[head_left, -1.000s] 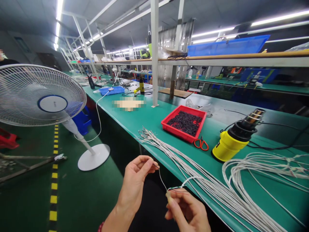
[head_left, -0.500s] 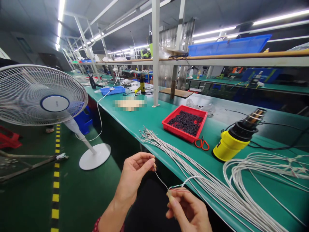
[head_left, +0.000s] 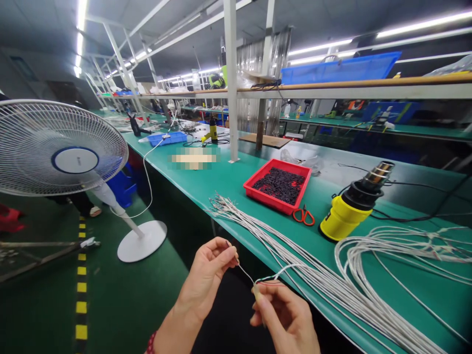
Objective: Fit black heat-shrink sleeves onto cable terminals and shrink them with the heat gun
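My left hand (head_left: 211, 269) is closed in a pinch on the far end of a thin white wire (head_left: 246, 273), in front of the bench edge. A small dark bit shows at its fingertips, too small to name. Lower and to the right, my right hand (head_left: 285, 317) pinches the same wire where it leaves a white cable (head_left: 289, 268). Fine green, red and dark strands fan out at the right fingertips. That cable runs back to a long bundle of white cables (head_left: 295, 265) lying along the bench edge, their stripped ends to the left.
On the green bench (head_left: 206, 184) stand a red tray (head_left: 250, 186) of small black pieces, orange-handled scissors (head_left: 304, 216) and a yellow heat gun (head_left: 344, 211). Coiled white cables (head_left: 350, 250) lie at right. A white fan (head_left: 77, 160) stands left; a person's foot (head_left: 95, 211) shows behind it.
The view has shifted slightly, so the bench things sit further left. Both hands keep their pinch on the wire with hardly any movement. A person's leg and foot have come into view behind the fan.
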A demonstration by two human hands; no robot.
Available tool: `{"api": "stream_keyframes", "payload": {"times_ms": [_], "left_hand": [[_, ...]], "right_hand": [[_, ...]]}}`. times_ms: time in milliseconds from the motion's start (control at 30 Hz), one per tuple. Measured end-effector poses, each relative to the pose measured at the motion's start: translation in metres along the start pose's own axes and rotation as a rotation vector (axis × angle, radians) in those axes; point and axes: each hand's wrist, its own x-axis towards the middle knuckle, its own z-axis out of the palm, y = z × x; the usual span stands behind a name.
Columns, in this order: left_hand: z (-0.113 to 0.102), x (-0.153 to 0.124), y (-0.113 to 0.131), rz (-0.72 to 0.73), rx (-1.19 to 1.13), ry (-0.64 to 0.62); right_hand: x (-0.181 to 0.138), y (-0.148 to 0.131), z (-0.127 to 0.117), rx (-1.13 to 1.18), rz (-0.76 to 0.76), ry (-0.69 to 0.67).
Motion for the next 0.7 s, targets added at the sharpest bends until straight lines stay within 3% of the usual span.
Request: {"api": "stream_keyframes", "payload": {"times_ms": [233, 700], "left_hand": [[0.015, -0.010, -0.010, -0.091, -0.045, -0.033], [0.025, -0.012, -0.016, -0.029, 0.072, -0.055]], "right_hand": [[0.002, -0.003, 0.000, 0.029, -0.020, 0.032], [0.005, -0.006, -0.004, 0.041, -0.011, -0.001]]}}
